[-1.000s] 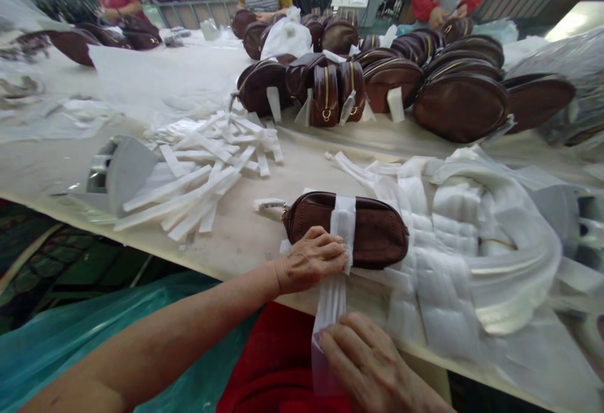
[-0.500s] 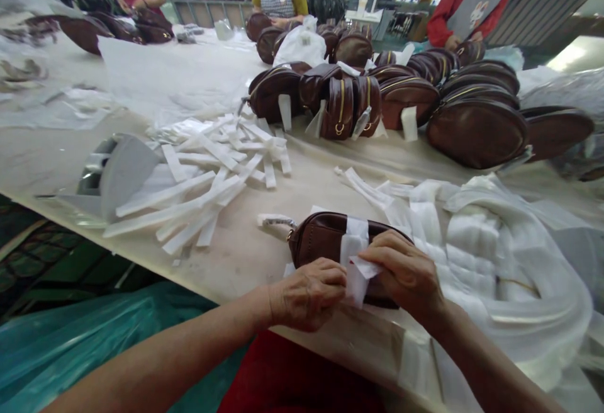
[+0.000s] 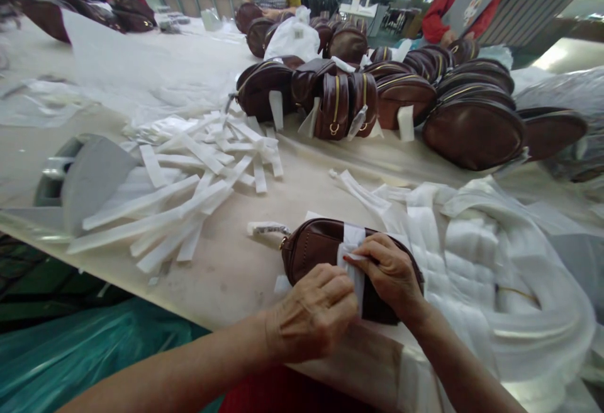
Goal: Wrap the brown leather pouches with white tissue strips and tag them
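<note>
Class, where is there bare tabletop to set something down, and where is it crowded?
Bare table shows between the white strips and near bag, and between that bag and the bag row. Crowded: right of the near bag, where white wrap lies, and around the left hand and right hand.

Reaching inward with bare left forearm point(image 3: 189, 362) and right forearm point(image 3: 462, 357), curling the left grip point(image 3: 315, 313) closed, knuckles up, pinching with the right grip point(image 3: 389, 269), slightly farther forward.
</note>
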